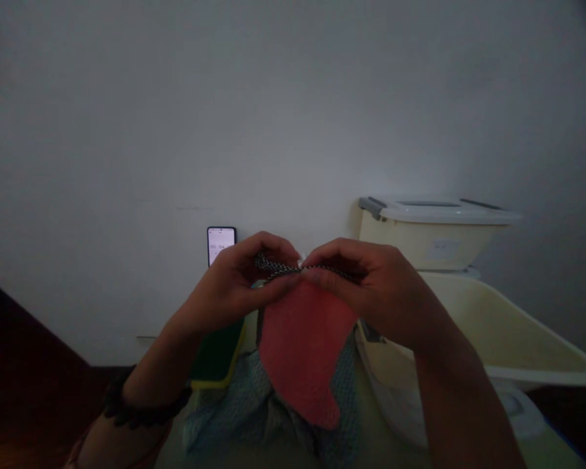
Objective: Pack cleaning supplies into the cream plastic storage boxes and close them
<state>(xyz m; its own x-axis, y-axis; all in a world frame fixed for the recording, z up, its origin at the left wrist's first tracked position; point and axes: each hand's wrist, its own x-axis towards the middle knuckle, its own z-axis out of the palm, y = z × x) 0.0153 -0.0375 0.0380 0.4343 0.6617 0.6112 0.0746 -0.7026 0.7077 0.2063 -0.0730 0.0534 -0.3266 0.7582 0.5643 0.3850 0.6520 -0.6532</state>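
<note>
My left hand (256,277) and my right hand (356,277) meet in front of me, thumbs and fingers pinching the gathered top edge of a pink cloth (305,348). That edge is a dark-and-white speckled trim, bunched in folds on the left side. A small white bit (301,262), too small to identify, sticks up between the fingertips. The pink cloth hangs down, narrowing to a rounded corner at its lower right. Behind and below it lies a blue-grey textured cloth (239,407), partly covered by it.
A phone (221,244) showing a timer stands against the wall behind my left hand. A green pad with a yellow edge (215,384) lies below my left forearm. At right, a lidded cream storage box (415,241) stands behind an open cream bin (508,326).
</note>
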